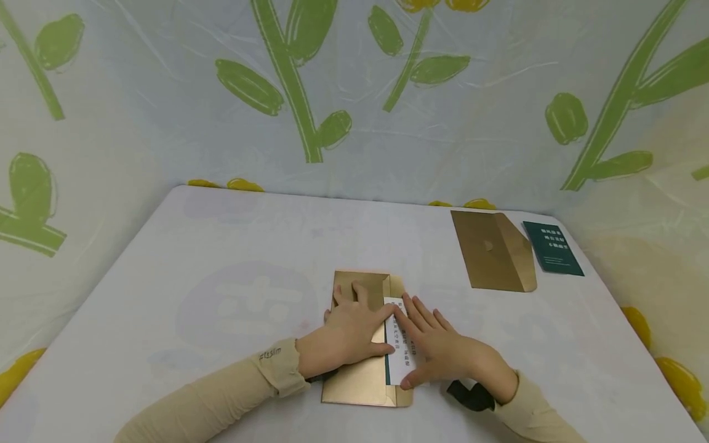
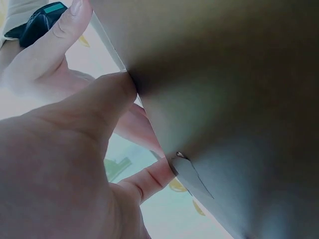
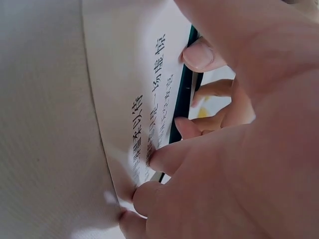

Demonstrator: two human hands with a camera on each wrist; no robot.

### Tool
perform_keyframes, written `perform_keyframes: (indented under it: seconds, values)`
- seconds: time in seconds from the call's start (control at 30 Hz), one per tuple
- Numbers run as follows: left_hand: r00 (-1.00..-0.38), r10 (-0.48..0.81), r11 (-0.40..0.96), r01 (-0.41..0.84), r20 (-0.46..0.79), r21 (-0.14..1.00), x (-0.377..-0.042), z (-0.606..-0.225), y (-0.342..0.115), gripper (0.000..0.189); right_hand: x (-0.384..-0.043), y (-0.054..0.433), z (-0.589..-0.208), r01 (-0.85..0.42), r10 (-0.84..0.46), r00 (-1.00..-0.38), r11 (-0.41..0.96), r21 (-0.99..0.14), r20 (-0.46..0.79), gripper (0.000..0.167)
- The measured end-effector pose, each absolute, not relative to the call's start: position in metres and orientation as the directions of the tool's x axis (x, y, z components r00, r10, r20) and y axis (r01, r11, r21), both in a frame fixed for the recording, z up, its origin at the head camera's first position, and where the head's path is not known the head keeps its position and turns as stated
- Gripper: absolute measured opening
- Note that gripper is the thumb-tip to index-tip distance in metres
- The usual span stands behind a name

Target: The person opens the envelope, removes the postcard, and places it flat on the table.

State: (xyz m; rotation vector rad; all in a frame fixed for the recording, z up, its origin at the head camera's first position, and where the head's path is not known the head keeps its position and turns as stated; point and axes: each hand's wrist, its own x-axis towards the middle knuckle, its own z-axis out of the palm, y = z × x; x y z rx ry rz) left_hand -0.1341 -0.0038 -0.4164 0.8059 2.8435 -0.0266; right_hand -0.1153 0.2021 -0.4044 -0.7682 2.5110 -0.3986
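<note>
A gold envelope point(image 1: 354, 378) lies on the table with its flap side to the right. Partly inside its opening is a white card point(image 1: 401, 360) printed with dark lettering, a dark green strip showing along its left side. My left hand point(image 1: 351, 329) rests on the envelope with spread fingers, its thumb and index fingertip right at the opening. My right hand point(image 1: 443, 351) lies over the right part of the card, fingers extended and thumb near the card's lower end. In the right wrist view, fingertips touch the card point(image 3: 124, 64) along its outer edge. The left wrist view shows the envelope point(image 2: 224, 99) close up.
At the back right of the white-covered table point(image 1: 249, 240) lie a second gold envelope point(image 1: 482, 252), its flap unfolded, and a dark green card point(image 1: 554, 249) with white lettering. Behind the table hangs a pale cloth point(image 1: 194, 141) printed with green plants.
</note>
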Motion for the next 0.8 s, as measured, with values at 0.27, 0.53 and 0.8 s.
perform_keyframes:
  seconds: [0.27, 0.53, 0.8]
  values:
    - [-0.830, 0.527, 0.847, 0.531, -0.182, 0.025, -0.1336, -0.4137, -0.0046, 0.078, -0.1149, 0.2011, -0.4034, -0.453, -0.567, -0.736, 0.818, -0.354, -0.370, 0.124]
    - [-0.828, 0.534, 0.842, 0.540, -0.170, 0.018, -0.1332, -0.4143, -0.0042, 0.077, -0.1121, 0.2015, -0.3998, -0.429, -0.536, -0.749, 0.840, -0.332, -0.388, 0.125]
    - [-0.828, 0.539, 0.841, 0.540, -0.155, 0.035, -0.1335, -0.4156, -0.0051, 0.073, -0.1115, 0.2076, -0.4024, -0.418, -0.512, -0.767, 0.856, -0.304, -0.388, 0.128]
